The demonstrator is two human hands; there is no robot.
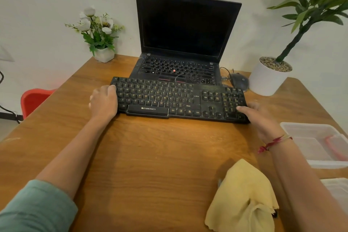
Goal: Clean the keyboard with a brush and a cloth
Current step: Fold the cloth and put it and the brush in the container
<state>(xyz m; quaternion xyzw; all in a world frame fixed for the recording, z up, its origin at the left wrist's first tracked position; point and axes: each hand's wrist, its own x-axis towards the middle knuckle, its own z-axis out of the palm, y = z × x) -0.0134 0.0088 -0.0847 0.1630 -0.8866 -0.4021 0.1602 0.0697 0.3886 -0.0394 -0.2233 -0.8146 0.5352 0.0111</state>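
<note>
fingers (pixel 111 88) of the left hand (pixel 103 102) are curled over the left end of the keyboard (pixel 169 98), which is gripped there. right hand (pixel 259 117): thumb is laid on the numpad keys, other fingers are hidden past the right edge, so a grip cannot be told. keyboard is laid on the table (pixel 150 156), far edge overlapping the laptop (pixel 186 30) palm rest. progress is judged near zero: keys look dusty, cloth (pixel 243 194) is left crumpled under the right forearm, untouched. brush is not clearly seen. brushing and wiping are both judged outstanding.
</note>
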